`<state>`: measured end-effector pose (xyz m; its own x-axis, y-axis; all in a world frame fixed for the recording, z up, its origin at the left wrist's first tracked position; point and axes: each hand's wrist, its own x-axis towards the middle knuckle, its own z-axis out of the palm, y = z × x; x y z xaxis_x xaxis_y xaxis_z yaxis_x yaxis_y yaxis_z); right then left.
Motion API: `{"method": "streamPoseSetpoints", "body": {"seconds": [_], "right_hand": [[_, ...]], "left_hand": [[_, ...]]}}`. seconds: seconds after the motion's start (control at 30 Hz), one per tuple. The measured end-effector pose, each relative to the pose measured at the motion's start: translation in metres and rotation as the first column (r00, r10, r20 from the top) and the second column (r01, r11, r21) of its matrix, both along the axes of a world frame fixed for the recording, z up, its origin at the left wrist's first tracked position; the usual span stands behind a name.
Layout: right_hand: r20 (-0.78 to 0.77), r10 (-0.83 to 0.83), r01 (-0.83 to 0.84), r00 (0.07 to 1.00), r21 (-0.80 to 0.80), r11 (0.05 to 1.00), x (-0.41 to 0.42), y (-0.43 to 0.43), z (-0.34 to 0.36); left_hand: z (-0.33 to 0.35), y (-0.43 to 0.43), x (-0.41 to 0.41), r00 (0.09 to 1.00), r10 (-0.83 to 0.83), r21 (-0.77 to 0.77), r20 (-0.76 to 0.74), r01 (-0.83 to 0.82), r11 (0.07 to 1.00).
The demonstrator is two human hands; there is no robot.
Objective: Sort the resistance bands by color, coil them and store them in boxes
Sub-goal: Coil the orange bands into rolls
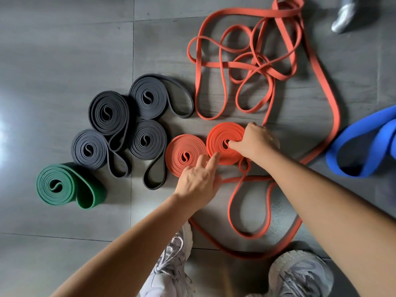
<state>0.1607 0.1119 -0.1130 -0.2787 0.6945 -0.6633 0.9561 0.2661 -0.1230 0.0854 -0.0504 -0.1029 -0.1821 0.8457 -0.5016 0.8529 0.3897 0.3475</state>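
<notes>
While the second orange coil [220, 136] on the floor [64, 50] is being clamped by the right hand [257, 144] and touched by straight left hand [199, 179] fingers | black coils [109, 112], green coil [55, 185] being judged done | loose orange bands [235, 65], blue band [360, 142], boxing pending.

- Light is soft, even and rather bright on the grey floor [64, 50].
- A white glare patch left of the green coil [55, 185], at the frame edge, washes out the tile.
- Shadows are faint and short, close under the green coil's right side.
- The right hand [257, 142], holding an orange coil [218, 137] far right of the green coil, is slightly smeared by motion.
- Floor joints above the green coil bend from the wide lens.
</notes>
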Motion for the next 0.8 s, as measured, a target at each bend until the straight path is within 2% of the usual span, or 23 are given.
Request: {"method": "streamPoseSetpoints", "body": {"seconds": [0.07, 0.17, 0.4, 0.47, 0.57, 0.6, 0.63, 0.67, 0.7, 0.73, 0.8], "right_hand": [[-0.061, -0.012, 0.01, 0.998, -0.043, 0.999, 0.009, 0.003, -0.006], [-0.117, 0.003, -0.012, 0.993, -0.076, 0.997, 0.025, 0.009, -0.007], [-0.122, 0.193, -0.192, 0.974, 0.021, 0.981, 0.068, 0.006, -0.004], [-0.148, 0.153, -0.15, 0.977, 0.026, 0.988, 0.069, 0.001, -0.003], [-0.259, -0.081, 0.086, 0.962, 0.007, 0.996, 0.077, -0.003, -0.002], [-0.264, -0.093, 0.098, 0.96, 0.005, 0.995, 0.084, -0.005, -0.002], [-0.251, -0.018, 0.025, 0.968, 0.024, 0.999, 0.091, -0.009, 0.0], [-0.238, 0.124, -0.116, 0.963, 0.049, 0.992, 0.1, -0.013, 0.0], [-0.225, 0.3, -0.29, 0.927, 0.076, 0.954, 0.108, -0.017, 0.001], [-0.198, 0.481, -0.472, 0.854, 0.097, 0.877, 0.116, -0.022, 0.0], [-0.118, 0.711, -0.709, 0.693, 0.064, 0.702, 0.129, -0.031, 0.001]], "left_hand": [[0.002, 0.01, 0.002, 0.999, -0.001, -0.092, -0.042, -0.003, 0.996], [0.002, 0.016, 0.005, 0.995, -0.033, -0.149, -0.091, 0.02, 0.989], [0.003, 0.016, 0.006, 0.996, -0.011, -0.203, -0.083, -0.006, 0.979], [0.003, 0.014, 0.008, 0.997, 0.006, -0.189, -0.079, -0.021, 0.982], [0.0, 0.001, 0.01, 0.996, -0.011, -0.105, -0.09, 0.001, 0.994], [-0.002, -0.004, 0.012, 0.996, -0.034, -0.049, -0.087, 0.03, 0.998], [-0.004, -0.009, 0.014, 0.995, -0.06, -0.013, -0.083, 0.059, 0.998], [-0.005, -0.013, 0.017, 0.994, -0.07, -0.003, -0.084, 0.07, 0.998], [-0.004, -0.015, 0.021, 0.995, -0.076, -0.058, -0.066, 0.072, 0.996], [-0.004, -0.015, 0.024, 0.994, -0.092, -0.124, -0.055, 0.085, 0.989], [-0.005, -0.017, 0.031, 0.992, -0.124, -0.199, -0.009, 0.12, 0.973]]}}
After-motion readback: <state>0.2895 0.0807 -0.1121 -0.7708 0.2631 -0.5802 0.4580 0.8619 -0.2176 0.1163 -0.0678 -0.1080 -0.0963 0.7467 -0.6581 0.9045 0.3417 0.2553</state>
